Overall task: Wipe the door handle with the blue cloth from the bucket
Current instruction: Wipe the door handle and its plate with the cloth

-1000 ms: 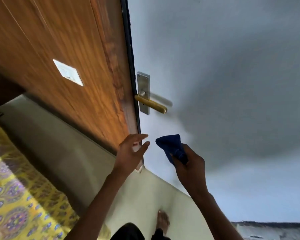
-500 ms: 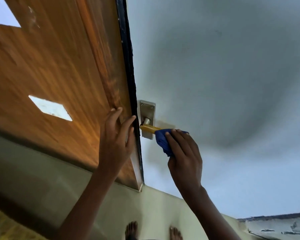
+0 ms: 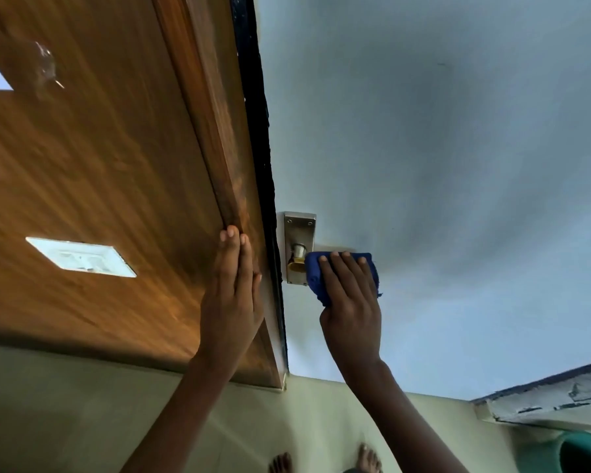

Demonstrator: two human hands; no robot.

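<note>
A brass door handle [image 3: 296,264] on a steel backplate [image 3: 299,227] sticks out of the pale blue door [image 3: 423,148]. My right hand [image 3: 350,302] presses the blue cloth [image 3: 314,278] over the lever, so only the handle's base shows left of the cloth. My left hand [image 3: 232,288] lies flat, fingers together, against the wooden frame [image 3: 219,148] just left of the door's dark edge. It holds nothing.
A wooden panel [image 3: 99,165] with a white switch plate [image 3: 82,256] fills the left. A pale green floor [image 3: 82,404] lies below, with my bare feet [image 3: 365,459] on it. A green bucket rim [image 3: 580,452] shows at the bottom right, under a chipped ledge [image 3: 543,401].
My right hand brought the blue cloth up from below the handle and closed it over the lever. My left hand rose and settled flat on the wooden frame.
</note>
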